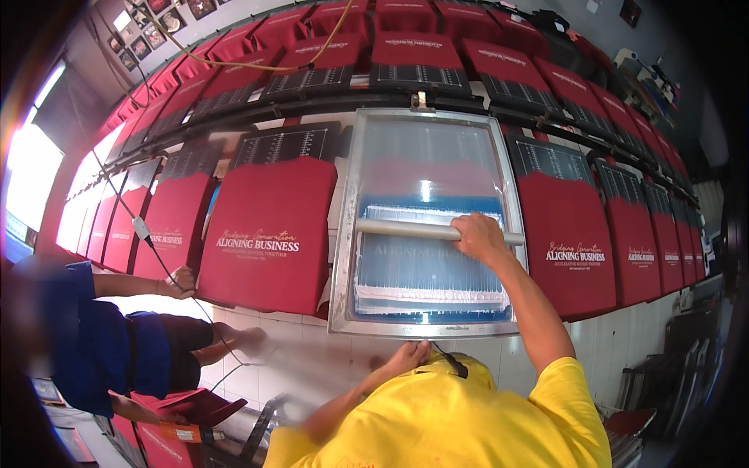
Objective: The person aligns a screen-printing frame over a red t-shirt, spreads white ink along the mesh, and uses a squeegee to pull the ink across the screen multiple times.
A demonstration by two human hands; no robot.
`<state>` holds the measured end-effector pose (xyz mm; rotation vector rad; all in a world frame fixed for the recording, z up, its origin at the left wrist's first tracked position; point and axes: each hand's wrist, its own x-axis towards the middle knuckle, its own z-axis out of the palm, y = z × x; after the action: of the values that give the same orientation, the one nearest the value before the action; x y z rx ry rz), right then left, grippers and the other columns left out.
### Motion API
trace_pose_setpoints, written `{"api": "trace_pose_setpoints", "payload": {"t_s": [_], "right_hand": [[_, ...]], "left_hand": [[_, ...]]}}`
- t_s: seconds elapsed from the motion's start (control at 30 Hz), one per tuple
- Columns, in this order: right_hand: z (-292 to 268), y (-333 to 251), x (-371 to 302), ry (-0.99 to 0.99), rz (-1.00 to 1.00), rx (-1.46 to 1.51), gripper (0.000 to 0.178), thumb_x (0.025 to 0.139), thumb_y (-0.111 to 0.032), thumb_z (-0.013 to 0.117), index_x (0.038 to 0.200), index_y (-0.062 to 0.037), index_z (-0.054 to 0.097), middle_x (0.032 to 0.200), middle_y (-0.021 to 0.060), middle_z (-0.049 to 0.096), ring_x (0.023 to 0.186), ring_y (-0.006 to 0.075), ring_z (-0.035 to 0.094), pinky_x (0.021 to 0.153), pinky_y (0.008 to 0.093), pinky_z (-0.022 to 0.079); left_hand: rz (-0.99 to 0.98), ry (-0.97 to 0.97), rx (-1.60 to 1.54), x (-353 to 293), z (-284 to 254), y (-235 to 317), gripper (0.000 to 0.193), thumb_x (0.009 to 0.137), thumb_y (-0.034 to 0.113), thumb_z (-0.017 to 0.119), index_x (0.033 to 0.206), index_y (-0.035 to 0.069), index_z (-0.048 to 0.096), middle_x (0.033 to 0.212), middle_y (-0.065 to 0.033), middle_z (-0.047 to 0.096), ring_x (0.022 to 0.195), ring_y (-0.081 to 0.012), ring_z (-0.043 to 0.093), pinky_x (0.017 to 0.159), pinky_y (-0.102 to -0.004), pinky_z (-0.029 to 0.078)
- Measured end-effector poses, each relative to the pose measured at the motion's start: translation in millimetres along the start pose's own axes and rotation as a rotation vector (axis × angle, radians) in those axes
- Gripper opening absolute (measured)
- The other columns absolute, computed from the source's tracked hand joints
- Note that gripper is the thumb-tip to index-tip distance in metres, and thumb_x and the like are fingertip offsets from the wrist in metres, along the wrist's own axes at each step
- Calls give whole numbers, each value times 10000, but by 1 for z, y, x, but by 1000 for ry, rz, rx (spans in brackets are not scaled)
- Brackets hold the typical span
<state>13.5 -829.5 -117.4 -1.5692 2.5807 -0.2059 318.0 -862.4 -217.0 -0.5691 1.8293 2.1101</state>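
Note:
A screen-printing frame point(344, 257) with a metal rim lies over one of the shirt boards in the middle. Across its mesh runs a long squeegee point(406, 228), gripped near its right end by my right hand point(480, 238). White ink point(429, 295) lies in a band along the near part of the blue stencil area, with more beside the squeegee. My left hand point(411, 356) is low, just below the frame's near edge, its fingers curled. Whatever it may hold is hidden. Red printed shirts point(261, 249) point(573, 261) lie on boards either side of the frame.
A co-worker in blue point(94, 335) stands at the left, one hand on a hanging cable point(160, 253). Rows of boards with red shirts point(413, 51) fill the far side behind a dark rail point(312, 100). A yellowish hose point(269, 68) hangs overhead. Dark racks point(663, 382) stand lower right.

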Motion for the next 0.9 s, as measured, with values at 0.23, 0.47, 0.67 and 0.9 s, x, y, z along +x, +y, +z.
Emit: {"api": "trace_pose_setpoints", "payload": {"t_s": [0.23, 0.47, 0.67, 0.9], "right_hand": [[36, -41, -101, 138, -89, -38, 244, 702, -146, 701, 927, -91, 625, 906, 46, 629, 893, 265, 593, 735, 394, 501], [57, -79, -163, 224, -107, -49, 448, 653, -172, 749, 1060, -57, 598, 1062, 65, 584, 930, 251, 535, 731, 376, 455], [72, -86, -182, 230, -66, 76, 623, 625, -299, 821, 1146, -49, 589, 1199, 112, 565, 1043, 280, 527, 802, 398, 457], [54, -80, -185, 214, -83, 216, 537, 756, -328, 779, 1161, -25, 601, 1215, 140, 562, 1091, 315, 526, 885, 414, 451]], "left_hand": [[54, -28, -130, 9, 3, -21, 460, 1056, 391, 388, 833, 10, 520, 698, -13, 432, 664, -133, 395, 638, -313, 385], [30, 0, -31, 6, -1, -12, 375, 1031, 337, 487, 840, 16, 518, 657, -14, 469, 598, -117, 426, 557, -305, 374], [-15, -8, 14, 6, -3, -12, 269, 986, 274, 548, 992, 7, 576, 727, -30, 515, 626, -125, 462, 572, -305, 404], [91, -95, 339, -7, -10, 4, 412, 1000, 336, 535, 1265, 24, 583, 1109, -193, 654, 1044, -255, 622, 923, -365, 463]]}}
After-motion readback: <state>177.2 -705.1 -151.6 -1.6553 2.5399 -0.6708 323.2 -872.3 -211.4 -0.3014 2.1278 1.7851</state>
